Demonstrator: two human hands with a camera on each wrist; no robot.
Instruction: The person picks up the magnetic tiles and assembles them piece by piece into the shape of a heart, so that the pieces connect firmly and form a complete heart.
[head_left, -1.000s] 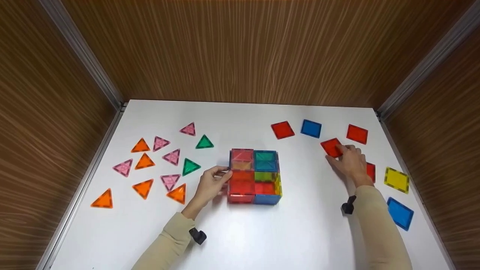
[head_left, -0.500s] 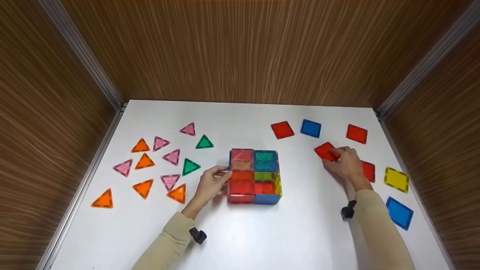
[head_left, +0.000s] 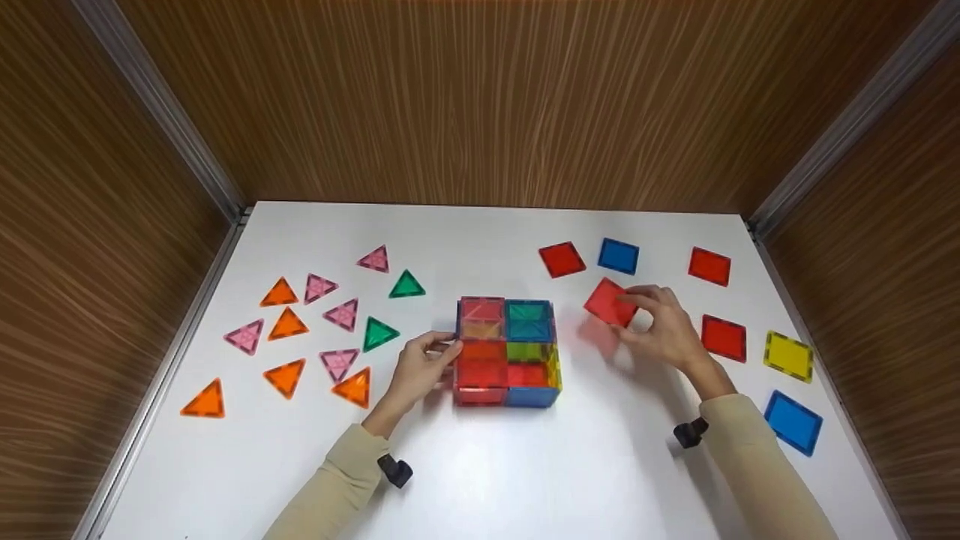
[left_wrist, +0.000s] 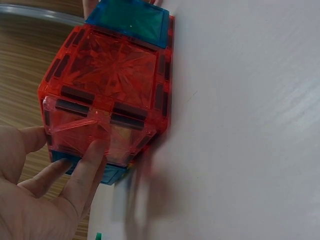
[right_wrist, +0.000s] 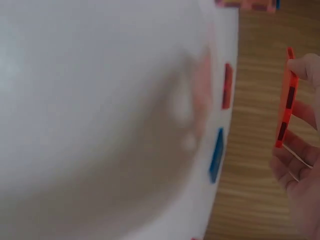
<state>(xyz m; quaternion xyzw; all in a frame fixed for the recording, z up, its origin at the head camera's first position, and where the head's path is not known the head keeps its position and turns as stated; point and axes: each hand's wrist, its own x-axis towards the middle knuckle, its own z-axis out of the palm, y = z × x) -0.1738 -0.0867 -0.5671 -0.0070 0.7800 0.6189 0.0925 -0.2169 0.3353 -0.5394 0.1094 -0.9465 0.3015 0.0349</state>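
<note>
Your left hand (head_left: 420, 367) touches the left side of the box (head_left: 484, 367) at the centre of the frame, its fingers extended and lying against the pink wall in the left wrist view. Your right hand (head_left: 664, 330), right of centre, pinches a red tile (head_left: 607, 301) between thumb and fingers; the tile is raised above the white table (head_left: 570, 465), its reddish shadow falling beneath it, and apart from the box. The box stands on the table, red and blue in front, with yellow showing at its right side. To your left in the frame lie five orange triangles (head_left: 284, 376), five pink triangles (head_left: 245, 336) and two green triangles (head_left: 381, 333). Toward the upper right and right lie three red squares (head_left: 562, 259), two blue squares (head_left: 619, 256) and a yellow square (head_left: 789, 356).
</note>
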